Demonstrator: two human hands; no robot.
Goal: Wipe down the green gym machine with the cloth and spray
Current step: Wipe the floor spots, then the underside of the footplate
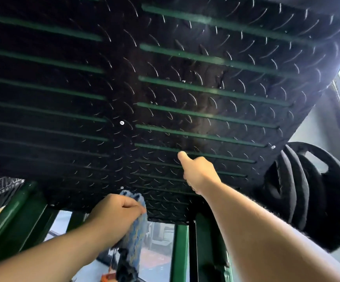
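Overhead, the green machine's black footplate (165, 88) stretches up and forward, slots running crosswise. At its near edge the left hand (116, 210) clenches the blue cloth (137, 233), the plate lying beyond it. The right hand (199, 173) touches higher, fingers hidden.

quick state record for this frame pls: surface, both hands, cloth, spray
surface: black tread-pattern plate with green slots, mounted on green frame
left hand: grips blue cloth at the plate's lower edge
right hand: raised against the plate, one digit extended beside a green slot; other fingers hidden
weight plates: stacked at right of the plate
spray: not identifiable in view
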